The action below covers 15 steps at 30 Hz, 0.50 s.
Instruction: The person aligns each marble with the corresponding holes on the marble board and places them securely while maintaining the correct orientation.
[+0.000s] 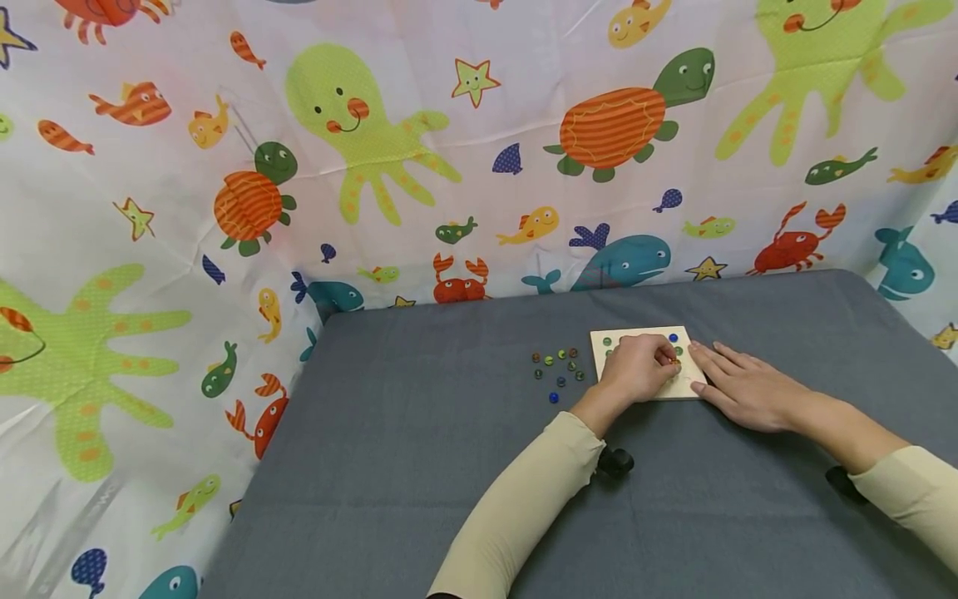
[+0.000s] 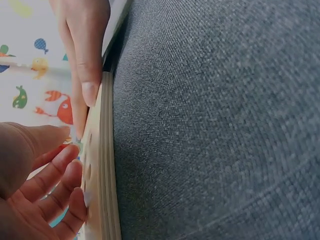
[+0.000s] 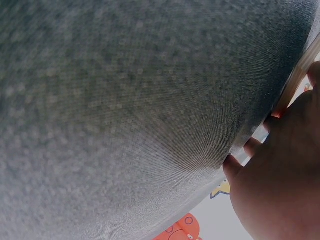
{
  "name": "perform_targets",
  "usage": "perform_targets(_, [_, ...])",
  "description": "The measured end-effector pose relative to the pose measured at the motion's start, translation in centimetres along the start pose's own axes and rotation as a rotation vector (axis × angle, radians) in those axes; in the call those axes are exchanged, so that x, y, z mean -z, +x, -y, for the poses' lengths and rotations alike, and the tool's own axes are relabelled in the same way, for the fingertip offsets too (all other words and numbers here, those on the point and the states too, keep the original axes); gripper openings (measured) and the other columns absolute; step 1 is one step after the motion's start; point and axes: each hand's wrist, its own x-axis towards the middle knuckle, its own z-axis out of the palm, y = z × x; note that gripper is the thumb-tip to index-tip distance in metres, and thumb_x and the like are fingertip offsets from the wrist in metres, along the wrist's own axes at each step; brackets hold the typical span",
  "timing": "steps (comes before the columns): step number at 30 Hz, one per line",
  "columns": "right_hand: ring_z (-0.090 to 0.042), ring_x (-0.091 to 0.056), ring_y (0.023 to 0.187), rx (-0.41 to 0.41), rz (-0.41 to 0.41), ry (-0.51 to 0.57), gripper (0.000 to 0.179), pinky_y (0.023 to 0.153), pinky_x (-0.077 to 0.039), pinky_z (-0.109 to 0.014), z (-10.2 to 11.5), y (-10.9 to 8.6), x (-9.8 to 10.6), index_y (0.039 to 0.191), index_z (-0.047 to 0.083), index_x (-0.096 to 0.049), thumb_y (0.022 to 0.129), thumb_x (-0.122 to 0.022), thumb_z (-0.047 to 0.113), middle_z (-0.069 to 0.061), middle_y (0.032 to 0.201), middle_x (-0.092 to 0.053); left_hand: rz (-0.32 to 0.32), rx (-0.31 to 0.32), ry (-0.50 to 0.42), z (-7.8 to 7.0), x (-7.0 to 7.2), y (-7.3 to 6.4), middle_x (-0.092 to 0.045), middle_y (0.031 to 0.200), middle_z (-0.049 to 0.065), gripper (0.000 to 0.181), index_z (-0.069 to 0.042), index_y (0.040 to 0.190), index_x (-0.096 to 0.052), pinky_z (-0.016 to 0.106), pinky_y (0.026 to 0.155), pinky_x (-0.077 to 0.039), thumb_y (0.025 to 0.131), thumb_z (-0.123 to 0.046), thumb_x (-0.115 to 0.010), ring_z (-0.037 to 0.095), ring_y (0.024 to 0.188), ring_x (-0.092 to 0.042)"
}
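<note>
A light wooden board [image 1: 684,388] with small round hollows lies flat on the cloth; blue and green marbles sit in some hollows near its top corners. Over the board, my left hand [image 1: 636,368] pinches an orange-red marble [image 1: 676,361] between thumb and fingertips, close to the surface. Those fingers [image 2: 59,185] hover beside the board's face in the left wrist view, partly hiding the marble. My right hand [image 1: 752,389] rests with straight fingers along the board's right edge. In the right wrist view, its fingers [image 3: 252,146] reach toward the board's side.
Left of the board, several loose marbles lie in a cluster, among them a blue marble [image 1: 554,398] at the near end. Grey cloth [image 1: 419,433] covers the table. A curtain [image 1: 479,158] printed with sea animals hangs behind and at the left.
</note>
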Motion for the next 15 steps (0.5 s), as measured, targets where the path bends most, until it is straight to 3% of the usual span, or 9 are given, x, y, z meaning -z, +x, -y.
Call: perform_targets(15, [-0.053,-0.021,0.149,-0.003,0.003,-0.001,0.075,0.115,-0.019,-0.068,0.23,-0.14,0.07,0.16,-0.002,-0.022,0.108,-0.043,0.048,-0.026,0.165,-0.024,-0.009,0.054,0.069,-0.53,-0.77,0.33,-0.059,0.077,-0.025,0.008,-0.034,0.101,-0.074,0.018,0.06,-0.038,0.095,-0.039,-0.073,-0.007,0.069,-0.051])
